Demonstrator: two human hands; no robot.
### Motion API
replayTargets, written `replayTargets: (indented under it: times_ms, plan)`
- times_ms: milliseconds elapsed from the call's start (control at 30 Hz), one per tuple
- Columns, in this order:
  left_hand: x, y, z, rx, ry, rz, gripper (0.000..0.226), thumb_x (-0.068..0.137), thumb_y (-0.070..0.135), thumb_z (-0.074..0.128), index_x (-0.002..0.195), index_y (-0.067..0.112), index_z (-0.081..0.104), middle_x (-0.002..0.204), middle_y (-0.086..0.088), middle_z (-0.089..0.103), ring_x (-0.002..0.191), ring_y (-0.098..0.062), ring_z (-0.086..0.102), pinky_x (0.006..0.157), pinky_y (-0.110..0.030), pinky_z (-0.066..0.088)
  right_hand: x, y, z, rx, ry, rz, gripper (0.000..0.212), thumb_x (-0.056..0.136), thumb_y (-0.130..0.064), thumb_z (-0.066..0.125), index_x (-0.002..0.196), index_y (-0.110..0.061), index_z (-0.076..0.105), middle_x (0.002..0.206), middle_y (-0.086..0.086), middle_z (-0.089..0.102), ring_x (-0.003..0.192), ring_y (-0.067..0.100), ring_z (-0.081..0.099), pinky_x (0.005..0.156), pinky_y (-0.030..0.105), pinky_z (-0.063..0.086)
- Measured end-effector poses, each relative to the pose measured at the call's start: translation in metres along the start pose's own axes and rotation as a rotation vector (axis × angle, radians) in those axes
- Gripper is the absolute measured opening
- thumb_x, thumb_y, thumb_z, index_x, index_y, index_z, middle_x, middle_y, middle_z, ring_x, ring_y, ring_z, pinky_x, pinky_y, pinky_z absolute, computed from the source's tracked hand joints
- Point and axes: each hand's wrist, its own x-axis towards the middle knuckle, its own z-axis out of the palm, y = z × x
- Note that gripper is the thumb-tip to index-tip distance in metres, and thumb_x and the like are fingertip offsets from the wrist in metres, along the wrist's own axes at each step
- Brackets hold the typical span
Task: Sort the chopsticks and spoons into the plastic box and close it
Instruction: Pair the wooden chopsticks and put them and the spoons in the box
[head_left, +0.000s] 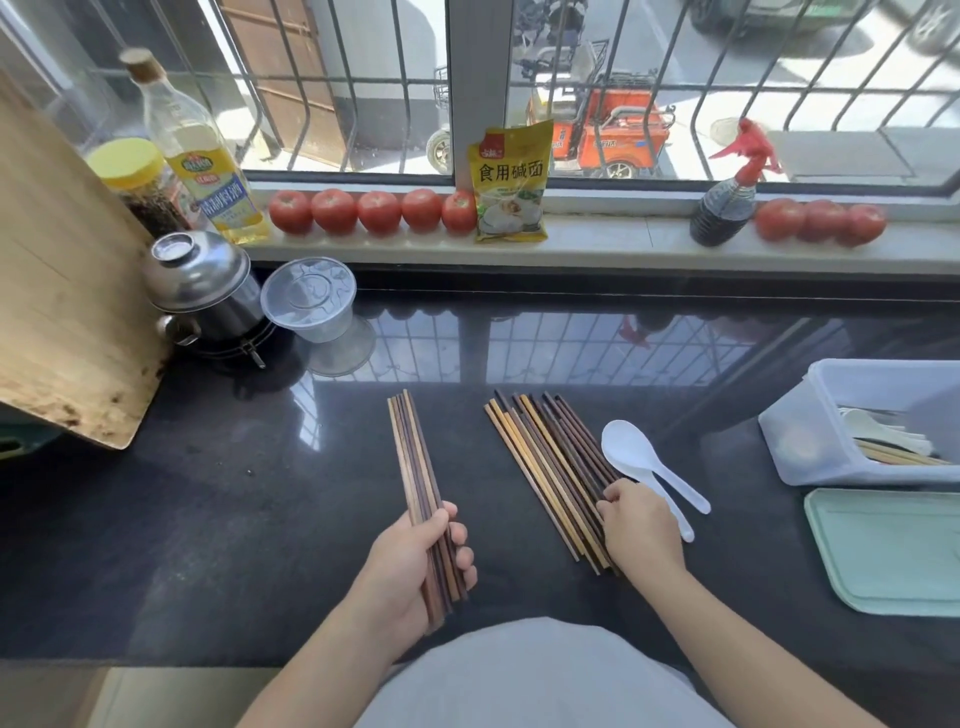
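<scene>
Dark polished stone makes up the countertop (234, 519), glossy enough to mirror the window bars, and the person stands against its near edge. Nearest that edge, the left hand (415, 566) is wrapped tight round a gathered bundle of chopsticks (418, 478), their tips pointing away toward the window. To its right, the right hand (641, 530) lies on the near ends of the loose chopsticks (550, 467) fanned flat on the stone, fingertips curled down onto them; whether it has actually pinched any I cannot tell.

Just beside that fan, touching the hand's far side, lie two white spoons (636, 457), bowls away from the person. Toward the right edge rests the pale green lid (893, 551), and just beyond it the plastic box (810, 431), open, with some spoons and chopsticks already inside.

To my eye the step is collecting the loose sticks by colour. It would go best if the right hand slid out one matching pair at a time by the near ends, without scattering the fan or knocking the spoons, then fed them into the left fist with ends level, so the bundle drops cleanly lengthways into the box.

Farthest off, tomatoes (379, 212) line the windowsill.
</scene>
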Motion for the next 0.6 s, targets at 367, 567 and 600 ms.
replayTargets:
  times_ms: [367,567,600]
  plan:
    - [0.006,0.024,-0.011,0.503,-0.064,0.079,0.013,0.108,0.017,0.046,0.112,0.006,0.052,0.094,-0.009,0.078,0.089,-0.028,0.075,0.084,-0.045,0.061,-0.010,-0.041,-0.101,-0.384,0.122,-1.168,0.029,0.078,-0.006,0.080,0.095,-0.029,0.076,0.094,-0.009,0.066,0.098,0.020,0.057,0.112,0.050,0.038]
    - [-0.009,0.009,0.011,0.483,-0.301,-0.097,0.010,0.108,0.017,0.047,0.103,0.008,0.047,0.080,-0.016,0.062,0.065,-0.031,0.062,0.059,-0.041,0.055,0.003,-0.097,-0.076,-0.251,0.253,-1.283,0.023,0.085,-0.006,0.068,0.104,-0.020,0.074,0.108,-0.002,0.067,0.112,0.024,0.056,0.118,0.045,0.030]
    - [-0.006,0.007,0.007,0.460,-0.284,-0.068,0.011,0.107,0.017,0.048,0.101,0.009,0.045,0.075,-0.011,0.056,0.057,-0.025,0.053,0.054,-0.036,0.048,0.005,-0.098,-0.069,-0.162,0.290,-1.165,0.025,0.087,-0.010,0.069,0.111,-0.017,0.072,0.116,0.000,0.066,0.116,0.024,0.055,0.114,0.044,0.035]
